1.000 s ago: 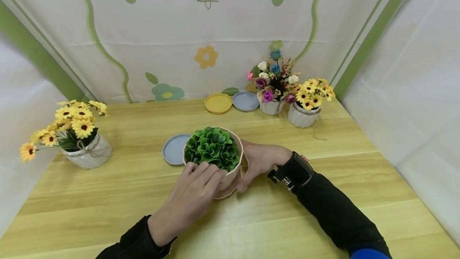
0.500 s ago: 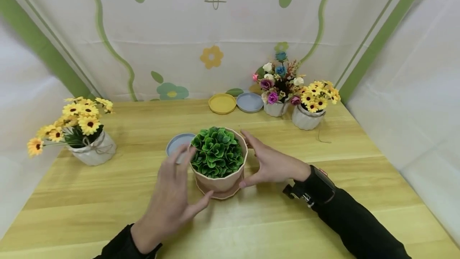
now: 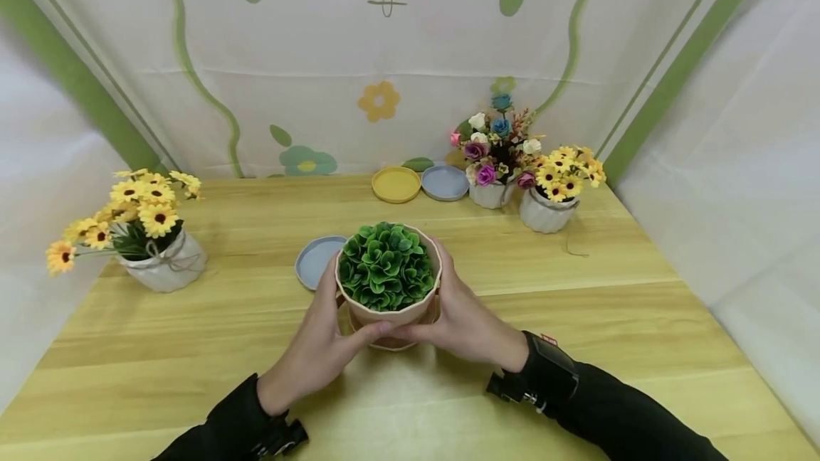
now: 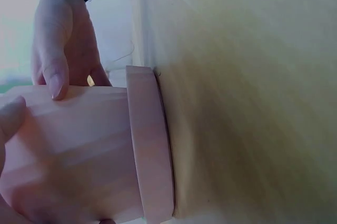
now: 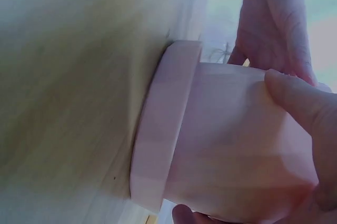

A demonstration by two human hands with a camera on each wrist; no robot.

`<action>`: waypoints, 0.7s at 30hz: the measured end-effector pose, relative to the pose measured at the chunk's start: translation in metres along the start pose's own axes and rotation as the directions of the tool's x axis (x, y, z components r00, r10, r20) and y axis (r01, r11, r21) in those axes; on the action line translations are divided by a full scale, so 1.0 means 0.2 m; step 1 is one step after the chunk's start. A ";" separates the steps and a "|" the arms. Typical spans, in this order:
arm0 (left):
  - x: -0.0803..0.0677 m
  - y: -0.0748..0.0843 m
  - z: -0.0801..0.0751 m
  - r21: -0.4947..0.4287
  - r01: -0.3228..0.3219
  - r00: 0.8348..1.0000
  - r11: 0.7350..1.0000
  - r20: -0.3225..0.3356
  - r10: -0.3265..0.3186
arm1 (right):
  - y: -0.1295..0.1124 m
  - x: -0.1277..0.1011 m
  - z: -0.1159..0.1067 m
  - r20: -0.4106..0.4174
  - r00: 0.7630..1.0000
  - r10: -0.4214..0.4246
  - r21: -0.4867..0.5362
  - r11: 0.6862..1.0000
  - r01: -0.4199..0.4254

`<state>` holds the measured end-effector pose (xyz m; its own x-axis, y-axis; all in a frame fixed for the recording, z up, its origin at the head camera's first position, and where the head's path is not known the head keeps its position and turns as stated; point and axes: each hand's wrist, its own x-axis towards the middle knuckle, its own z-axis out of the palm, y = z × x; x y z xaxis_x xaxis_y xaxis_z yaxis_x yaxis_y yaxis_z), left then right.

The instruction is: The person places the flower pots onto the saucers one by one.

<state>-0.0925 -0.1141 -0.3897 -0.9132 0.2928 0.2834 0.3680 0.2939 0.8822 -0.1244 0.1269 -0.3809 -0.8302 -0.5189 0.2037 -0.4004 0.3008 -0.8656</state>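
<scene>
A pink flowerpot (image 3: pixel 369 314) with a faceted rim stands upright in the middle of the table, full of a round green leafy plant (image 3: pixel 386 267). Beneath it, a matching pink saucer (image 4: pixel 150 145) lies on the wood. My left hand (image 3: pixel 318 340) grips the pot from the left, and my right hand (image 3: pixel 470 324) holds it from the right. Both thumbs lie across the front wall, tips close together. The right wrist view shows the pot's base (image 5: pixel 210 124) inside the saucer's raised edge. My other fingers are mostly hidden behind the pot.
A blue-grey saucer (image 3: pixel 314 262) lies just left of the pot. Further back are a yellow saucer (image 3: pixel 396 185) and another blue-grey one (image 3: pixel 445 183). Potted yellow flowers (image 3: pixel 163 265) stand at left; a mixed bouquet (image 3: pixel 492 194) and more yellow flowers (image 3: pixel 549 212) stand back right.
My left hand let go of the plant's front rim, opened beside the pot, then closed round its left side. My right hand loosened, then took hold of the right side.
</scene>
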 end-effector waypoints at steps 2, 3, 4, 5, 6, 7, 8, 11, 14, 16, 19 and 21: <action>0.01 -0.01 0.01 -0.016 -0.020 1.000 1.000 -0.003 0.020 | 0.01 0.01 0.01 -0.019 1.000 -0.013 -0.017 1.000 0.013; 0.01 -0.02 0.01 -0.017 -0.028 1.000 0.999 -0.004 0.028 | 0.01 0.01 0.01 -0.022 1.000 -0.016 -0.023 1.000 0.016; 0.02 -0.02 0.01 -0.015 -0.038 0.999 0.999 -0.003 0.038 | 0.01 0.02 0.01 -0.025 0.999 -0.021 -0.028 0.999 0.020; 0.02 -0.02 0.01 -0.017 -0.041 0.999 0.999 -0.003 0.041 | 0.02 0.02 0.01 -0.025 0.999 -0.022 -0.032 0.999 0.021; 0.03 -0.03 0.01 -0.017 -0.044 0.999 0.999 -0.002 0.044 | 0.02 0.02 0.01 -0.022 0.999 -0.024 -0.034 0.999 0.024; 0.03 -0.03 0.01 -0.014 -0.045 0.999 0.999 0.001 0.045 | 0.02 0.03 0.00 -0.019 1.000 -0.025 -0.041 0.999 0.024; 0.04 -0.03 0.01 -0.012 -0.049 0.999 0.999 0.004 0.049 | 0.02 0.03 0.00 -0.016 1.000 -0.020 -0.040 0.999 0.020; 0.06 -0.03 0.00 -0.005 -0.065 0.998 0.998 0.011 0.065 | 0.03 0.05 -0.01 -0.013 1.000 -0.011 -0.055 0.998 0.011; 0.09 -0.03 0.00 0.019 -0.083 0.996 0.996 0.013 0.083 | 0.05 0.08 -0.03 -0.020 1.000 -0.007 -0.060 0.998 0.005; 0.12 -0.04 0.00 0.029 -0.084 0.996 0.996 0.011 0.084 | 0.06 0.10 -0.04 -0.021 1.000 -0.005 -0.060 0.998 0.004; 0.16 -0.05 0.00 0.037 -0.075 0.997 0.996 0.017 0.074 | 0.08 0.14 -0.07 -0.018 1.000 -0.001 -0.054 0.999 0.000; 0.20 -0.06 -0.01 0.033 -0.070 0.997 0.997 0.020 0.069 | 0.09 0.16 -0.08 -0.011 1.000 0.001 -0.056 0.998 -0.002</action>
<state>-0.1330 -0.1076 -0.3890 -0.8818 0.3309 0.3361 0.4364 0.3021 0.8475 -0.1649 0.1284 -0.3825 -0.8349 -0.5098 0.2076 -0.4199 0.3459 -0.8391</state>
